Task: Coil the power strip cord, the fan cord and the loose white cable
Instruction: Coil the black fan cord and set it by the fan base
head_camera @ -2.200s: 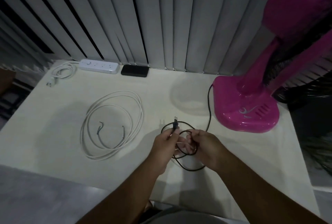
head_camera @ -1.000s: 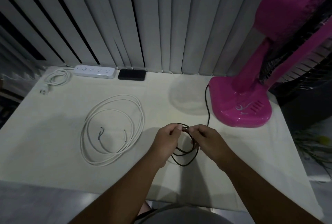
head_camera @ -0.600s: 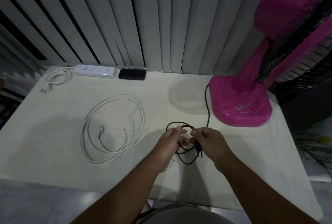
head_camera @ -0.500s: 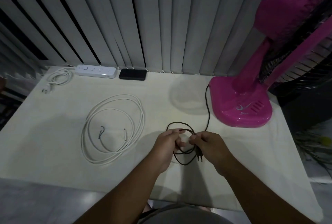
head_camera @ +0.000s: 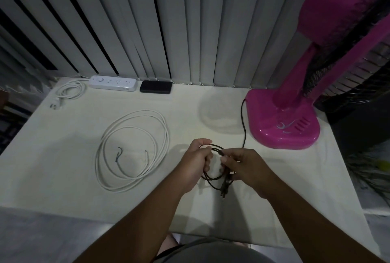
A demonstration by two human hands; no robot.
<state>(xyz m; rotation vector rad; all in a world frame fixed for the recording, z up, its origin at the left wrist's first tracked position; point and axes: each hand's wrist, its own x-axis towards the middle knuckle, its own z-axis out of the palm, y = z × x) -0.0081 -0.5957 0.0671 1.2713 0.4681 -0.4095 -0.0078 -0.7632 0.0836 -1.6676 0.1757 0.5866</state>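
Observation:
The black fan cord (head_camera: 243,123) runs from the pink fan's base (head_camera: 282,123) down to a small black coil held just above the table. My left hand (head_camera: 197,162) grips the coil's left side and my right hand (head_camera: 244,166) grips its right side. The black plug (head_camera: 224,186) hangs below my right fingers. The loose white cable (head_camera: 133,148) lies in wide loops left of my hands, both bare ends inside the loops. The white power strip (head_camera: 113,83) sits at the back left, its cord (head_camera: 70,89) in a small coil beside it.
A cream cloth covers the table (head_camera: 63,169). A black flat box (head_camera: 155,87) lies next to the power strip. Vertical grey blinds (head_camera: 168,24) hang behind the table. The fan's head and cage (head_camera: 348,19) rise at the right. A dark gap lies beyond the table's right edge.
My hands have wound the black cord into a tighter coil. The plug, which pointed up between my hands, now hangs below my right hand. The white cable and power strip have not moved.

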